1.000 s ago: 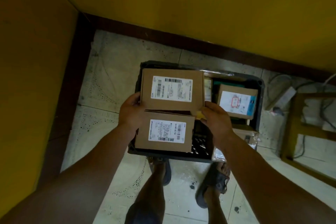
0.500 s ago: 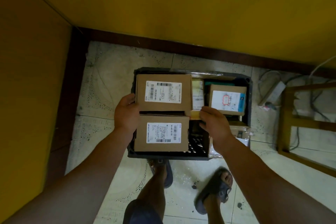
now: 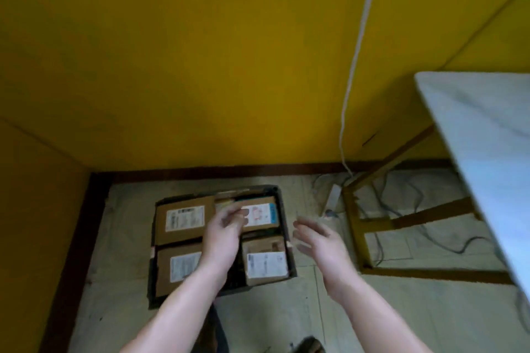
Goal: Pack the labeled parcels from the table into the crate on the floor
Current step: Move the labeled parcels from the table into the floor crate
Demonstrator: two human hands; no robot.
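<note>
Yellow walls (image 3: pixel 200 51), dark skirting (image 3: pixel 229 172), pale tiled floor (image 3: pixel 387 309), white cable (image 3: pixel 356 60) down wall.

I counted one black crate (image 3: pixel 151 292) on the floor. In it I saw four labelled cardboard parcels: far left parcel (image 3: pixel 183 219), near left parcel (image 3: pixel 177 269), far right parcel (image 3: pixel 262 213), near right parcel (image 3: pixel 265 262). There were two bare hands, left hand (image 3: pixel 222 233) and right hand (image 3: pixel 318 241), one white-topped table (image 3: pixel 487 129), one white cable (image 3: pixel 358 46) and one power strip (image 3: pixel 334 196).

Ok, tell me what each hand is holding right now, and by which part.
Nothing, as far as the blurred frame shows: the left hand hangs loosely curled over the crate, the right hand open beside it.
</note>
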